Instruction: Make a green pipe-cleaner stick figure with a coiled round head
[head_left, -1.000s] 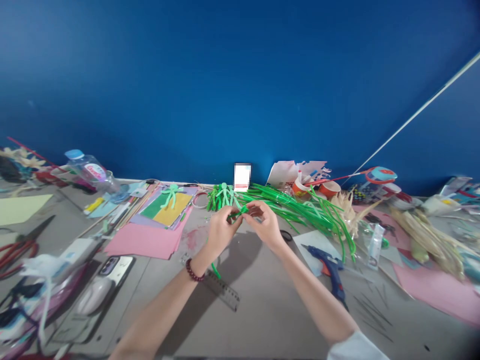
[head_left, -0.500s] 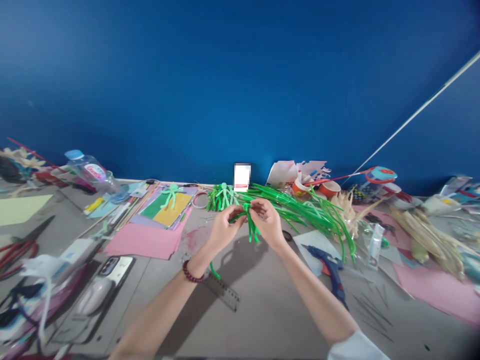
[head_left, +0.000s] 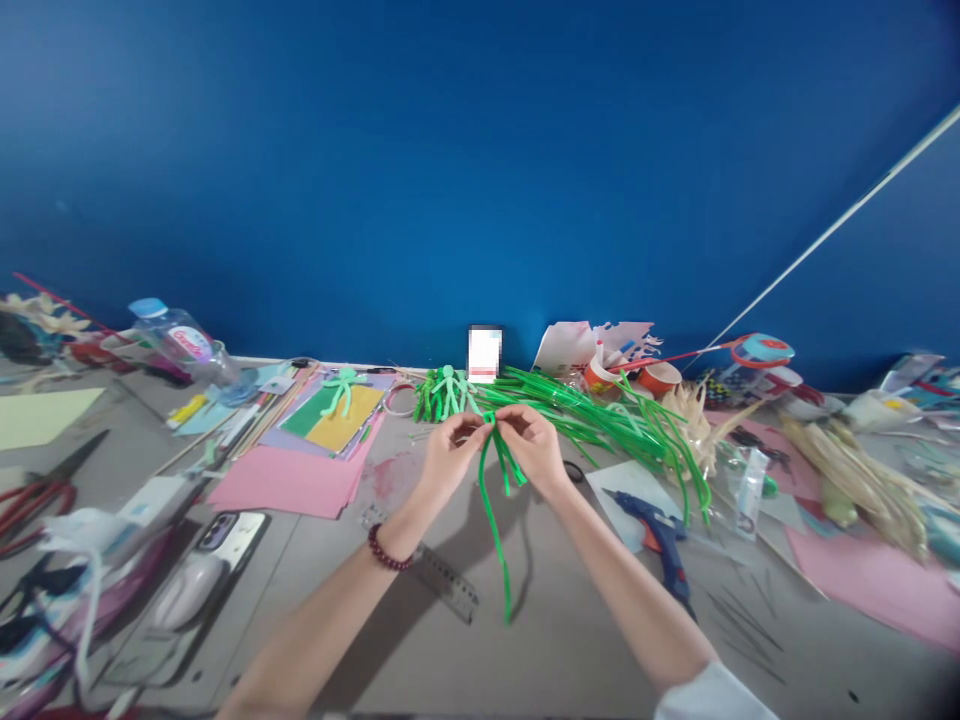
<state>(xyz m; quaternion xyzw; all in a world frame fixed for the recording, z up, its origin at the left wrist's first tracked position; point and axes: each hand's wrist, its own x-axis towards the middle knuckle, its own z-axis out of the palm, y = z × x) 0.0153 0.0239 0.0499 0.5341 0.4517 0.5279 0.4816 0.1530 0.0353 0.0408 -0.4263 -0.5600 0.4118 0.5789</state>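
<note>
A: From where I stand at the table, how are the hands disposed?

B: Centre: left hand [head_left: 454,447] and right hand [head_left: 532,447], raised over the grey table [head_left: 577,620], fingertips nearly meeting. Each is closed in a pinch on the upper end of the same green stem piece [head_left: 496,537].

A: And the form of that piece?

B: It hangs between the hands, above the tabletop. 1 long strand drops well below the rest, curving slightly; shorter strands bunch beneath the right hand's fingers. The top is covered by the fingertips, so its shape there cannot be told.

A: What lies nearest the person?

B: A clear ruler [head_left: 448,585], set aslant on the table and partly hidden by the left wrist, which bears a dark red bead bracelet [head_left: 388,552].

A: Beyond the hands?

B: Small green figures [head_left: 448,388], clustered just behind the left hand; beside them a phone [head_left: 484,352], upright before the blue wall [head_left: 375,180], its screen blurred. Behind the right hand, a loose bundle of green stems [head_left: 600,418] spreads rightward.

A: To either side?

B: Left: pink sheets [head_left: 289,485]; past them, a light green figure [head_left: 342,386] on coloured sheets [head_left: 349,428]. Right: a blue glue gun [head_left: 664,540], its nozzle over a white sheet [head_left: 619,500], and a black ring [head_left: 574,472] near the right wrist.
</note>
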